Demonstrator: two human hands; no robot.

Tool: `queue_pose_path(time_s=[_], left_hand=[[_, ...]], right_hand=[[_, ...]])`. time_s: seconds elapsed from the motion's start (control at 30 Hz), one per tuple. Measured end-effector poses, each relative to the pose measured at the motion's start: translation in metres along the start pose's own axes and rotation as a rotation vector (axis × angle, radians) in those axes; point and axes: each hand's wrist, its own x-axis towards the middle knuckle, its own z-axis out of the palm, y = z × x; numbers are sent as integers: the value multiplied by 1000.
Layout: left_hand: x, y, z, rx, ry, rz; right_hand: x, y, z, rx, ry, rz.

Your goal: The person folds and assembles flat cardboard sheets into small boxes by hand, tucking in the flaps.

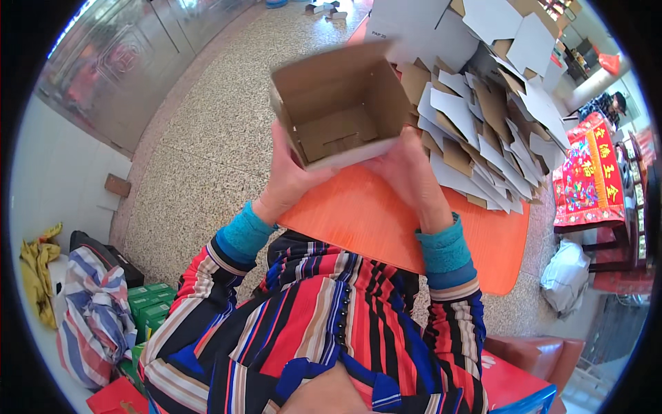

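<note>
Between my two hands is a cardboard box, brown inside and white outside. Its open top faces me, and its bottom with interlocked flaps shows inside. My left hand grips the box's left near corner, thumb along the near wall. At the right near corner, my right hand is closed on the box, with part of its fingers hidden beneath. The box is held up over the far left part of an orange table. To its right, a heap of flattened white-and-brown cartons lies on the table.
A large white carton stands behind the heap. On the left floor are a striped bag and green boxes. Farther right are a red embroidered cloth, a white sack and a person in the background.
</note>
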Motion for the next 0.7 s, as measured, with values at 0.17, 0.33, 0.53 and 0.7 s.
queue_pose_path(time_s=[0.17,0.33,0.53,0.7], left_hand=[[14,27,-6,-905,80,-209],[23,46,-2,-1342,-38,-251],[20,31,23,-1367,-98,-369],[15,23,41,-1289,-149,-444]], right_hand=[[6,11,-24,97,156,-58],[5,16,-14,-216,236,-134],[4,21,-2,-496,241,-426],[0,22,-5,-522,223,-408]])
